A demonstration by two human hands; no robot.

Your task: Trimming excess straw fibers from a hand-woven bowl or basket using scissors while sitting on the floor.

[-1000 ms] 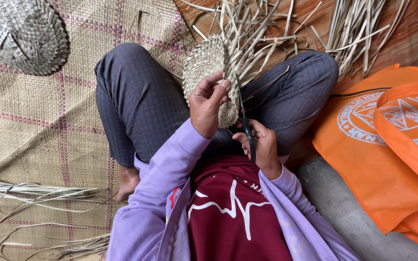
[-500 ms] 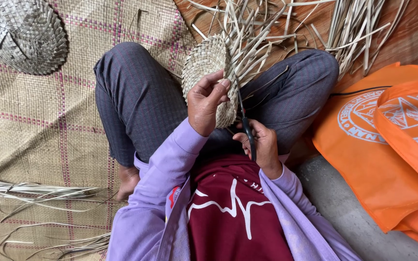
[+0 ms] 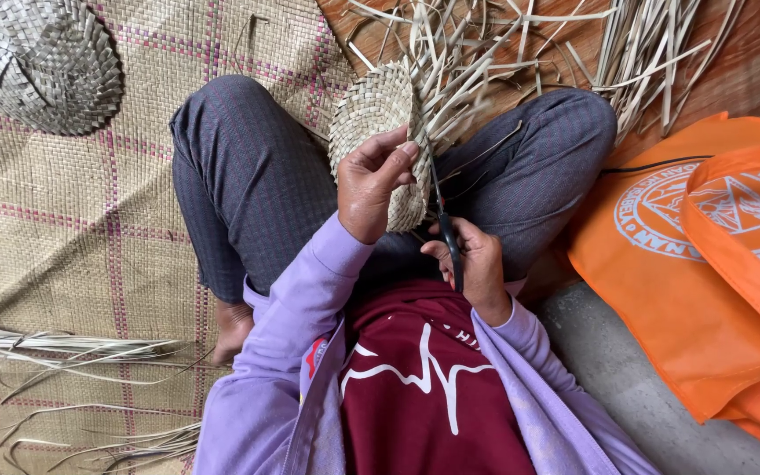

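Head camera looks steeply down, close over the lap.

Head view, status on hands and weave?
Left hand grips woven piece. Right hand holds scissors at its edge. Loose strips crowd the blades.

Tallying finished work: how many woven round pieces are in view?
2: one woven piece in the left hand, beside the scissors in the right hand; another woven piece on the mat, upper left.

A woven mat bears a woven basket and loose strips.
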